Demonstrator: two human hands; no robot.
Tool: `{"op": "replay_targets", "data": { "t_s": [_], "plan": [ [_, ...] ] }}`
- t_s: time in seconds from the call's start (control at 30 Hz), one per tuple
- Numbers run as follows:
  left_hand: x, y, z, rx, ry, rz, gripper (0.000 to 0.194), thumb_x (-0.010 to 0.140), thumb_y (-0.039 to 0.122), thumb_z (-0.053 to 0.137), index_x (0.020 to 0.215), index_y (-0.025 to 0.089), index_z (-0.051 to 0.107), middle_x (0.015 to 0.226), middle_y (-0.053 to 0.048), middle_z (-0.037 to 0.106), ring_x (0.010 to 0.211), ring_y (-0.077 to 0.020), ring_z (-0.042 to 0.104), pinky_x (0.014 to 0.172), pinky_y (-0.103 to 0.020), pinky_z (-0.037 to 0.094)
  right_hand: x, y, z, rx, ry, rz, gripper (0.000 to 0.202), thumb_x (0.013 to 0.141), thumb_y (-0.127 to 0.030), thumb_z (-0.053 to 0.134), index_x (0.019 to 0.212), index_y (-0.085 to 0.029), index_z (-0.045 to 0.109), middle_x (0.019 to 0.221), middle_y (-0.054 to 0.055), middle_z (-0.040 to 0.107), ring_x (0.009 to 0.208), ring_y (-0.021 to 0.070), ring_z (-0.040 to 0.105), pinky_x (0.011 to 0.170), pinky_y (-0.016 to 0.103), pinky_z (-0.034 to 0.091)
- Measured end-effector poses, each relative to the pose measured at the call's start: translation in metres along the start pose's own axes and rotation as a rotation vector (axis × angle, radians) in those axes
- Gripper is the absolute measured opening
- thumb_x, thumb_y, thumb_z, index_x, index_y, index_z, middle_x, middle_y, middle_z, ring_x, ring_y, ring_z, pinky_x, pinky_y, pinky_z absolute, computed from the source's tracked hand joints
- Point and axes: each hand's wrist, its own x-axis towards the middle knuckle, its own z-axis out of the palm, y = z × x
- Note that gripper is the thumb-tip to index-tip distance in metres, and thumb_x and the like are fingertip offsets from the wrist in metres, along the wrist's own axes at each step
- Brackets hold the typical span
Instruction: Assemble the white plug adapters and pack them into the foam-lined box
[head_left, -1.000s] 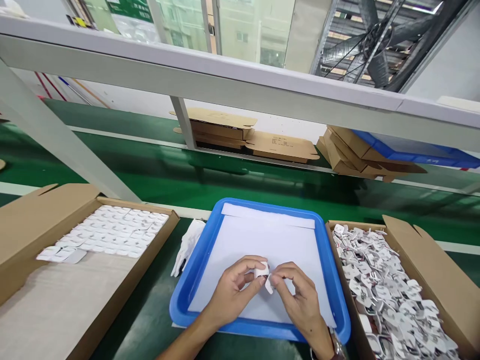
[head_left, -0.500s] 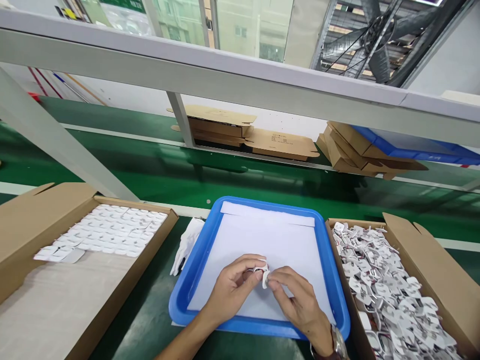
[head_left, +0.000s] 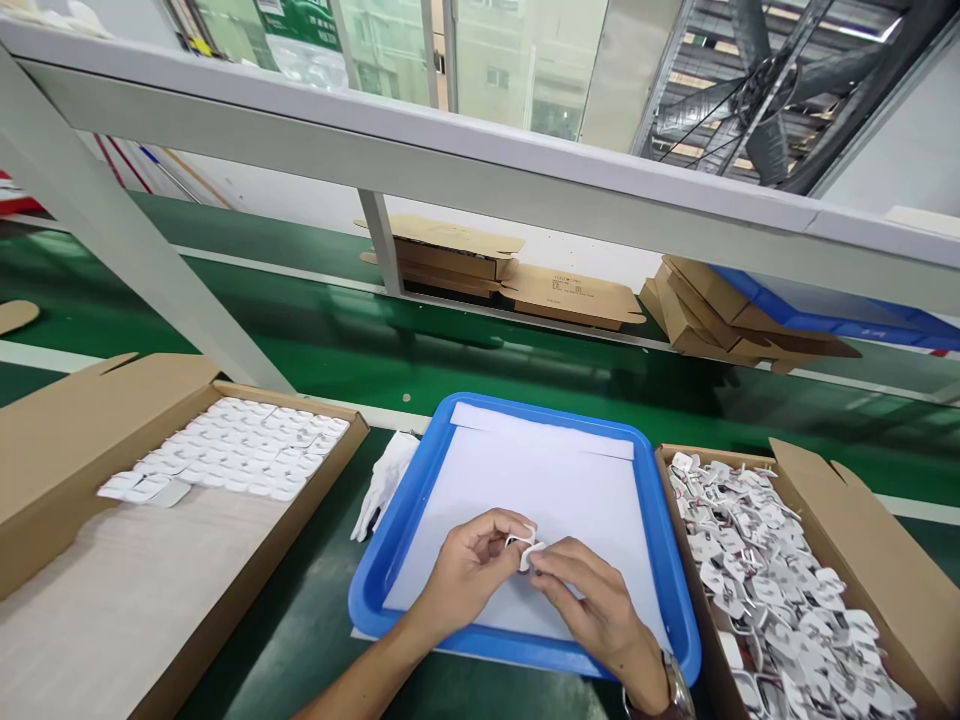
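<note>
Over the white-lined blue tray (head_left: 675,600), my left hand (head_left: 469,570) grips a small white plastic part (head_left: 521,540) between thumb and fingers. My right hand (head_left: 592,595) pinches the lower right side of the same part. Fingers cover much of it, so its details are hard to make out. Left of the tray, a cardboard box (head_left: 247,560) holds neat rows of flat white pieces (head_left: 247,450). On the right, another box (head_left: 817,520) is filled with a loose heap of similar white parts (head_left: 780,580).
A white glove (head_left: 386,480) lies against the tray's left side on the green table (head_left: 300,600). Beyond, a metal frame bar (head_left: 480,170) crosses the view. Flattened cardboard (head_left: 570,295) and a blue tray (head_left: 847,305) rest behind it.
The view has shifted slightly. The white piece at my right fingertips has turned and sits closer against the part in my left hand.
</note>
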Motion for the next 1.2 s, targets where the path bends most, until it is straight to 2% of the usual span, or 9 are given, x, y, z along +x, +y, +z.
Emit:
{"op": "replay_targets", "data": {
  "t_s": [0.1, 0.23, 0.33, 0.53, 0.7, 0.83, 0.9, 1.03, 1.2],
  "plan": [
    [0.001, 0.001, 0.000, 0.005, 0.010, -0.060, 0.023, 0.084, 0.038, 0.081, 0.095, 0.018, 0.080, 0.103, -0.010, 0.078, 0.096, -0.0239, 0.072, 0.084, -0.032, 0.059, -0.001, 0.002, 0.001, -0.081, -0.003, -0.003, 0.054, 0.097, 0.002, 0.058, 0.143, -0.025, 0.055, 0.111, 0.011, 0.067, 0.099, 0.0218, 0.065, 0.081, 0.035, 0.059],
    [0.002, 0.009, -0.002, 0.035, -0.021, -0.121, 0.035, 0.087, 0.040, 0.078, 0.115, 0.019, 0.079, 0.108, -0.010, 0.078, 0.108, -0.0266, 0.070, 0.098, -0.036, 0.056, -0.002, 0.005, -0.002, -0.219, 0.039, 0.048, 0.045, 0.100, -0.003, 0.055, 0.140, -0.022, 0.055, 0.107, 0.012, 0.060, 0.096, 0.0226, 0.063, 0.079, 0.036, 0.057],
    [0.002, 0.011, -0.004, 0.053, -0.059, -0.074, 0.035, 0.089, 0.040, 0.076, 0.118, 0.021, 0.080, 0.114, -0.011, 0.075, 0.113, -0.0275, 0.069, 0.102, -0.038, 0.055, -0.002, 0.008, -0.004, -0.251, 0.072, 0.092, 0.041, 0.102, -0.006, 0.052, 0.138, -0.023, 0.054, 0.105, 0.010, 0.059, 0.093, 0.0218, 0.062, 0.077, 0.036, 0.057],
    [0.000, 0.000, -0.001, 0.088, -0.037, -0.001, 0.031, 0.088, 0.039, 0.078, 0.115, 0.024, 0.082, 0.112, -0.012, 0.072, 0.111, -0.0275, 0.070, 0.098, -0.038, 0.059, -0.002, 0.007, 0.000, -0.267, -0.001, 0.124, 0.040, 0.104, -0.011, 0.047, 0.141, -0.024, 0.051, 0.107, 0.011, 0.060, 0.095, 0.0240, 0.063, 0.078, 0.037, 0.059],
    [-0.002, 0.002, 0.000, 0.093, -0.019, 0.023, 0.028, 0.088, 0.036, 0.079, 0.113, 0.025, 0.082, 0.117, -0.012, 0.074, 0.111, -0.0285, 0.072, 0.093, -0.038, 0.063, -0.001, 0.000, -0.004, -0.063, -0.025, 0.145, 0.046, 0.104, -0.015, 0.052, 0.147, -0.030, 0.051, 0.109, 0.009, 0.061, 0.098, 0.0223, 0.064, 0.083, 0.036, 0.059],
    [-0.004, 0.007, 0.001, 0.074, -0.049, 0.077, 0.023, 0.091, 0.029, 0.076, 0.113, 0.026, 0.082, 0.125, -0.012, 0.075, 0.117, -0.0294, 0.071, 0.096, -0.037, 0.062, 0.006, -0.002, -0.010, 0.119, 0.083, 0.357, 0.043, 0.100, -0.029, 0.065, 0.143, -0.031, 0.057, 0.125, 0.010, 0.061, 0.119, 0.0246, 0.061, 0.104, 0.041, 0.055],
    [-0.005, 0.007, 0.002, 0.087, -0.080, 0.103, 0.024, 0.092, 0.025, 0.074, 0.115, 0.026, 0.082, 0.127, -0.012, 0.074, 0.115, -0.0288, 0.072, 0.092, -0.035, 0.064, 0.010, -0.003, -0.011, 0.257, 0.075, 0.455, 0.040, 0.100, -0.031, 0.066, 0.139, -0.031, 0.061, 0.134, 0.010, 0.061, 0.129, 0.0250, 0.059, 0.111, 0.044, 0.051],
    [-0.006, 0.005, 0.004, 0.124, -0.096, 0.131, 0.025, 0.093, 0.021, 0.071, 0.116, 0.027, 0.081, 0.126, -0.012, 0.074, 0.109, -0.0262, 0.074, 0.084, -0.032, 0.065, 0.013, -0.002, -0.012, 0.546, 0.043, 0.611, 0.037, 0.097, -0.035, 0.070, 0.133, -0.029, 0.066, 0.131, 0.007, 0.070, 0.123, 0.0246, 0.067, 0.109, 0.045, 0.054],
    [-0.006, 0.002, 0.006, 0.149, -0.086, 0.143, 0.024, 0.094, 0.020, 0.071, 0.115, 0.026, 0.081, 0.124, -0.012, 0.075, 0.109, -0.0264, 0.074, 0.085, -0.032, 0.065, 0.010, -0.001, -0.012, 0.418, 0.057, 0.618, 0.033, 0.098, -0.036, 0.069, 0.131, -0.028, 0.069, 0.125, 0.007, 0.072, 0.117, 0.0225, 0.069, 0.106, 0.040, 0.056]
  ]
}}
